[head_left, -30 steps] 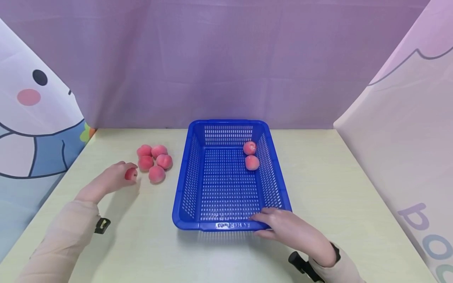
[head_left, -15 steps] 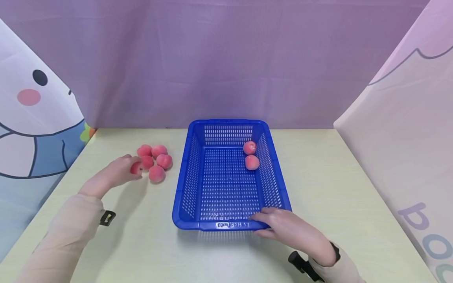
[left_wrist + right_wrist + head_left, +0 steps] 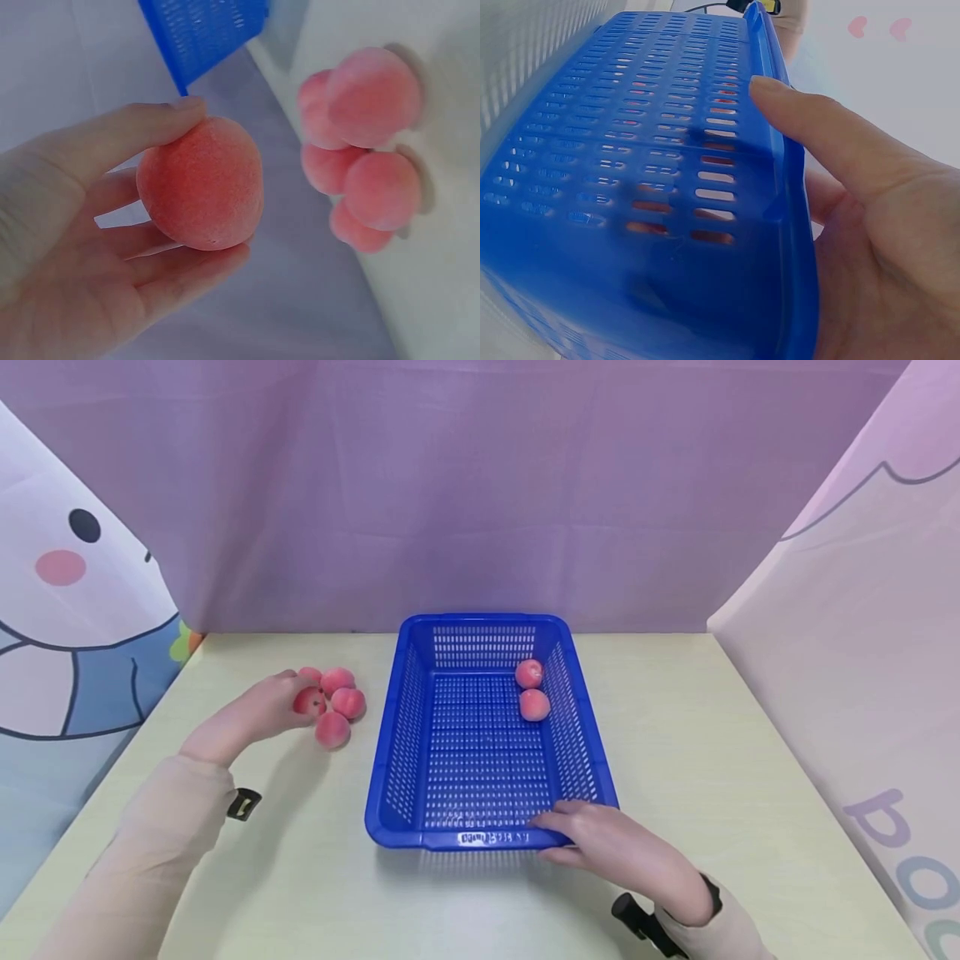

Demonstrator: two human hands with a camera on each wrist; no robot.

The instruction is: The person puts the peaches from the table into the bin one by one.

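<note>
My left hand [image 3: 262, 710] holds a pinkish-red peach [image 3: 202, 184] between thumb and fingers. In the head view it overlaps a cluster of several more peaches [image 3: 332, 730] on the table's left side. The left wrist view shows that cluster [image 3: 382, 190] apart from the held fruit. A blue plastic basket [image 3: 480, 838] with slotted walls stands mid-table. Its near right rim is gripped by my right hand [image 3: 607, 839], the thumb [image 3: 802, 105] on the outer side and the fingers reaching over the edge. Two peaches [image 3: 535, 705] lie inside, against the right wall.
The pale wood-look table [image 3: 675, 735] runs back to a purple cloth [image 3: 480, 493]. Printed cloth panels border it on the left [image 3: 45, 610] and right [image 3: 862, 693]. Both wrists carry a black strap mount.
With the peach in its grip, my left hand has moved right and slightly away from me, now overlapping the cluster. The right hand, the basket and the two peaches in it have stayed put.
</note>
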